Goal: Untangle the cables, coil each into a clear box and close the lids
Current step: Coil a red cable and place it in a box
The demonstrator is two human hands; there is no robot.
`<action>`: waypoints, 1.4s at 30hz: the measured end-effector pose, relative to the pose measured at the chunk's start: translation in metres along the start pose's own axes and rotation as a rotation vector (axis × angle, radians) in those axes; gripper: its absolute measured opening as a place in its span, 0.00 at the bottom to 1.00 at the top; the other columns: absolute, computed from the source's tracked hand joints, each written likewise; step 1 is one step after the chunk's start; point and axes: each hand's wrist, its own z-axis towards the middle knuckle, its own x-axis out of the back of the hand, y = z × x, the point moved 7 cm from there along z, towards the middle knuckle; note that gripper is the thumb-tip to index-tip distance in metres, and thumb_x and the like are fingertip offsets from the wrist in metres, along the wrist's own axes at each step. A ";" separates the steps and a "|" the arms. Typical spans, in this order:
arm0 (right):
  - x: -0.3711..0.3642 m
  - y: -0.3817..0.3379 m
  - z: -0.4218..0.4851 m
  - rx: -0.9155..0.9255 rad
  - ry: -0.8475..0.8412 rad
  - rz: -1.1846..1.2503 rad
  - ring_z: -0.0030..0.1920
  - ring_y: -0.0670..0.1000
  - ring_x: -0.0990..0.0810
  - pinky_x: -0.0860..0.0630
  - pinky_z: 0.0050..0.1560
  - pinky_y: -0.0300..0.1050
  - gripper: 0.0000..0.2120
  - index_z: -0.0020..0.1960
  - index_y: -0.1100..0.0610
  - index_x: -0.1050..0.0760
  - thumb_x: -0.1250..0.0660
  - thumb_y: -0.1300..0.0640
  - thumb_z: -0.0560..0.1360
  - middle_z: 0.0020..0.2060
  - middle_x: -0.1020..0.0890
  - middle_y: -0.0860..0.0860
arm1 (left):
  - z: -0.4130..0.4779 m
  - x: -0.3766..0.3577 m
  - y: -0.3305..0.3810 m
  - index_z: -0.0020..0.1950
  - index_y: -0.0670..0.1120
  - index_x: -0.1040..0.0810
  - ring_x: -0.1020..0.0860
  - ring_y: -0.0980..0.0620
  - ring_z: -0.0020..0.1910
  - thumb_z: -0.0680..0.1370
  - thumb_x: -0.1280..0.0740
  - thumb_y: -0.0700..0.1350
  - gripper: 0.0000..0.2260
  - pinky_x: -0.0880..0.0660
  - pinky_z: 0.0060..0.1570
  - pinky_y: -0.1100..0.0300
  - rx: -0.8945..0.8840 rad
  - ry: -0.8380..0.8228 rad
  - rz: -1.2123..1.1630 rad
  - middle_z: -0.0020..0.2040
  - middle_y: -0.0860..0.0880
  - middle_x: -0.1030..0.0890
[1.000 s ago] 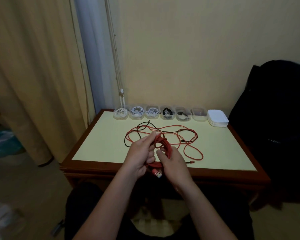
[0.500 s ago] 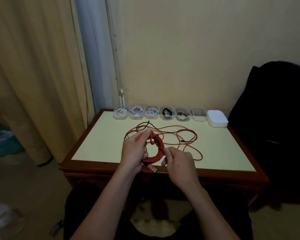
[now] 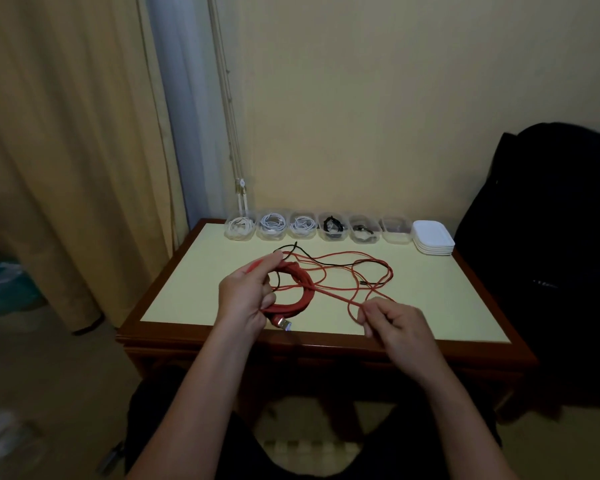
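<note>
Right hand (image 3: 395,327) now out to the right, well apart from the coil; half a second back it sat just beside it. Left hand (image 3: 243,299) much where it was. Between them one strand of the braided red cable (image 3: 297,299) runs from the coil to the right fingertips. My reading: slack drawn off the loose heap, ready for the next wrap.

Left fingers (image 3: 262,270) curled round the wound coil. Silver plug end (image 3: 285,323) pokes out below the palm, near the table's front edge. Right fingers (image 3: 369,311) pinch the thin red strand; the others loosely curled.

Rest of the red cable lies in open loops on the yellow-topped wooden table (image 3: 194,282). A thin black cable (image 3: 329,263) crosses through the loops. Not yet untangled; likely to snag as more slack is pulled.

Back edge: row of clear plastic boxes (image 3: 271,228), five holding coils, the last clear box (image 3: 395,228) seemingly empty. Stack of white lids (image 3: 433,237) just beside it. No lids on.
</note>
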 end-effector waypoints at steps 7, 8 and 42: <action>0.017 -0.011 -0.004 0.061 -0.015 0.022 0.29 0.42 0.29 0.35 0.33 0.35 0.16 0.39 0.52 0.21 0.39 0.57 0.84 0.28 0.22 0.51 | 0.001 -0.011 0.013 0.46 0.38 0.21 0.43 0.58 0.17 0.75 0.26 0.38 0.05 0.46 0.16 0.67 0.003 -0.037 -0.069 0.23 0.52 0.34; 0.017 -0.012 -0.005 0.058 -0.009 0.037 0.29 0.42 0.29 0.34 0.33 0.35 0.16 0.40 0.52 0.20 0.39 0.56 0.84 0.29 0.22 0.50 | 0.000 -0.013 0.012 0.45 0.39 0.21 0.43 0.59 0.17 0.75 0.27 0.38 0.05 0.46 0.16 0.67 0.025 -0.055 -0.095 0.23 0.52 0.35; -0.069 -0.025 0.003 -0.495 0.108 1.316 0.57 0.62 0.16 0.19 0.51 0.51 0.12 0.58 0.70 0.22 0.37 0.65 0.79 0.56 0.17 0.66 | -0.017 -0.038 -0.019 0.51 0.39 0.19 0.45 0.57 0.19 0.76 0.26 0.44 0.09 0.46 0.19 0.66 -0.090 0.024 -0.159 0.25 0.50 0.41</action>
